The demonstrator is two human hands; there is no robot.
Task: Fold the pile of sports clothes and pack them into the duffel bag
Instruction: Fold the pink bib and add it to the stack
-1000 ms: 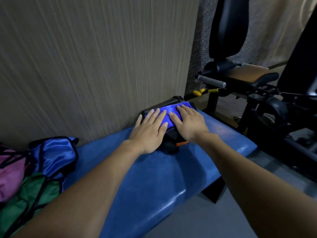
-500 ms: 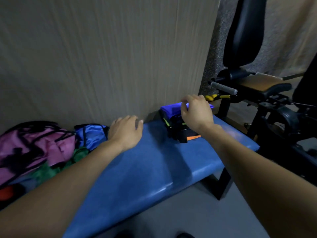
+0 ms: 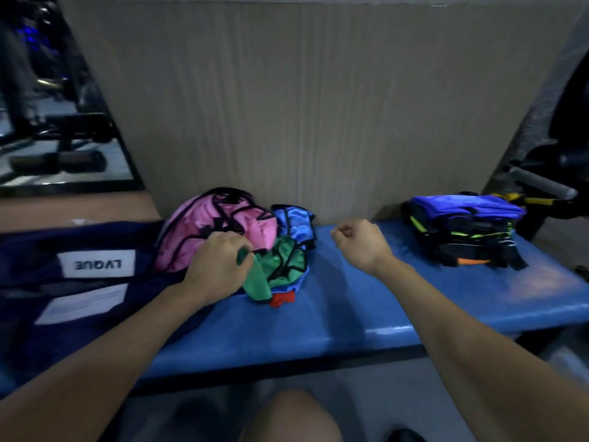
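A loose pile of sports clothes lies on the blue bench (image 3: 366, 314): a pink garment (image 3: 204, 224), a blue one (image 3: 296, 223), a green one (image 3: 283, 266) and a red scrap (image 3: 282, 299). My left hand (image 3: 216, 266) grips the green garment at the pile's front. My right hand (image 3: 360, 242) hovers over the bench to the right of the pile, fingers curled, holding nothing. A stack of folded clothes (image 3: 465, 231) with a blue piece on top sits at the bench's right end. The navy duffel bag (image 3: 79, 282) lies at the left.
A tan panel wall (image 3: 302, 106) rises right behind the bench. Black gym equipment (image 3: 548, 186) with a grey handle stands at the right. A mirror (image 3: 47, 106) is at the upper left. My knee (image 3: 293, 416) shows below the bench edge.
Both hands left the folded stack and moved left. My left hand has taken hold of the green garment in the pile. My view has swung left, bringing the duffel bag in.
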